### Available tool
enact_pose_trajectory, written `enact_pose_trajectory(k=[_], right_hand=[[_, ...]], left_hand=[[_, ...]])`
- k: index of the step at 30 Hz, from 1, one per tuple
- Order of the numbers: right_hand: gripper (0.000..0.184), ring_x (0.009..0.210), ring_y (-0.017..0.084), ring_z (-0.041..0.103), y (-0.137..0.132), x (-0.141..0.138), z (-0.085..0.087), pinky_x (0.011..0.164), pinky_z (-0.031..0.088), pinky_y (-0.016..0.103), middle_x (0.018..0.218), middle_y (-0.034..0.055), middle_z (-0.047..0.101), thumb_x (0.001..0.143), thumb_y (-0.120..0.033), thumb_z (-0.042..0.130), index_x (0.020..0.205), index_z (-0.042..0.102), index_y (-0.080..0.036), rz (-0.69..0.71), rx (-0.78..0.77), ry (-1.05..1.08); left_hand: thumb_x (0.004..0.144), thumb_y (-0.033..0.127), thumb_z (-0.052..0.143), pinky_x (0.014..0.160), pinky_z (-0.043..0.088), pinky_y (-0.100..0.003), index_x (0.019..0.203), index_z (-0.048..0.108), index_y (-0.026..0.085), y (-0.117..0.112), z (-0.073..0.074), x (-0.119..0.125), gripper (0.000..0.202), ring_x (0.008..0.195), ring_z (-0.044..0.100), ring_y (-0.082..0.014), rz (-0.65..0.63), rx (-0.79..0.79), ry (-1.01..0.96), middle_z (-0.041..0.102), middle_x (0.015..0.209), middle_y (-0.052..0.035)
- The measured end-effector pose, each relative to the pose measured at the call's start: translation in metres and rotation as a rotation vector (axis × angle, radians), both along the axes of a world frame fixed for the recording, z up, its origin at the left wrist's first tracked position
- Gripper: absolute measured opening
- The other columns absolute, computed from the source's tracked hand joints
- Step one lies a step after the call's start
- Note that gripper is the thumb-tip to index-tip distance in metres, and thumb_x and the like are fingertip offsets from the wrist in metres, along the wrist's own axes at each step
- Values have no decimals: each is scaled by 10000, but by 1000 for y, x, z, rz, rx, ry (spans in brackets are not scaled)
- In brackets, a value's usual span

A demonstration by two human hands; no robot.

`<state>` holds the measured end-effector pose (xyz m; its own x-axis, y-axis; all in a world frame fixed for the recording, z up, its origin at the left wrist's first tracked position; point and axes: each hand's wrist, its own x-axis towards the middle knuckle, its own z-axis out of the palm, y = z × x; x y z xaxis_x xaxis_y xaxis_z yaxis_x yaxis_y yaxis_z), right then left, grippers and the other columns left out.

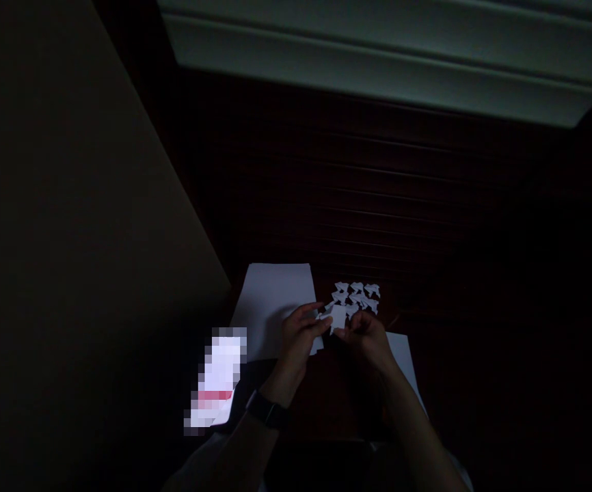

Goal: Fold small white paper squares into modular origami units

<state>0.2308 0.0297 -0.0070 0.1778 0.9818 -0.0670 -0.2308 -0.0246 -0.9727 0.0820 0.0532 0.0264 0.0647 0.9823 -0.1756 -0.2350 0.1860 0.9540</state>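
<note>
Between my two hands is a small piece of folded white paper (338,318). My left hand (299,333) pinches its left side between thumb and fingers, and a dark watch (266,410) sits on that wrist. At the paper's lower right, my right hand (370,335) has its fingers closed on the edge. Just beyond the hands lie several small folded paper figures (356,288) in rows on the dark table. Their exact shape is hard to make out in the dim light, and my hands partly cover the nearest ones.
A stack of white paper sheets (275,287) lies to the left, partly under my left hand. More white paper (403,352) shows beside my right forearm. A bright, blurred-out screen (219,376) glows at lower left. A pale wall (70,171) rises on the left, with slatted dark boards (357,184) ahead.
</note>
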Motion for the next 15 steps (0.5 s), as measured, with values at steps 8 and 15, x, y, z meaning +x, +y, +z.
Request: enact_pose_trajectory(k=[8,15], right_hand=[[331,524,108,464,-1,0,2,501,351,227,602,-43,528,549,-212,768,625,446,-200,-7,-12,-1],[303,515,99,447,-3,-4,7,501,344,220,589,-51,515,557,-206,757,630,463,-196,46,-20,17]], left_hand=[[696,500,604,570,455,-265,895,653,115,5,-3,1,436,659,600,-179,-86,-169,-94,626,693,-72],[700,502,609,517,389,-210,707,657,126,0,-10,4,379,590,539,-130,-82,23,61,607,655,-40]])
